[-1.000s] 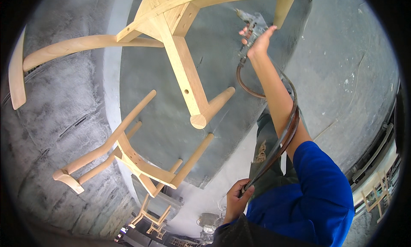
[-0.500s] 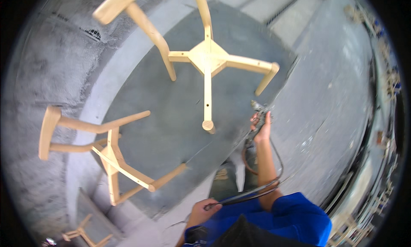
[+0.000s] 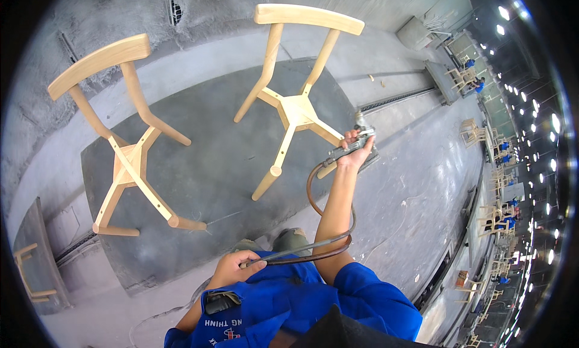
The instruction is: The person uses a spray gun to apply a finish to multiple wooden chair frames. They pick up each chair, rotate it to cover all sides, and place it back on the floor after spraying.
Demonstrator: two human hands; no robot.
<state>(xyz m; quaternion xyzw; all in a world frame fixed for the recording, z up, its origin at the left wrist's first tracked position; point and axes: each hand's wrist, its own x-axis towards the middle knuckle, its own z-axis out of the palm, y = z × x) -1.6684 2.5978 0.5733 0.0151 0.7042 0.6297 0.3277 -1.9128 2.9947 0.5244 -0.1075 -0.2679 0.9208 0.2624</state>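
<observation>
My right hand (image 3: 353, 154) is stretched out in front, gripping a grey spray gun (image 3: 351, 144). The gun sits beside a leg of a pale wooden chair frame (image 3: 295, 110) hanging over a dark grey panel (image 3: 217, 167). A dark hose (image 3: 313, 203) loops from the gun back along my right forearm. My left hand (image 3: 232, 268) is held near my chest and pinches the hose (image 3: 283, 254). A second pale wooden chair frame (image 3: 129, 161) hangs further to the left.
The floor (image 3: 416, 191) and walls are grey and coated with overspray. Another wooden frame (image 3: 27, 269) shows at the far left edge. Far off on the right, rows of wooden chairs (image 3: 497, 179) and people in blue stand under ceiling lights.
The view has swung, so both chair frames now appear whole and further away. My right hand with the gun has shifted from the upper area to beside the right-hand chair's leg.
</observation>
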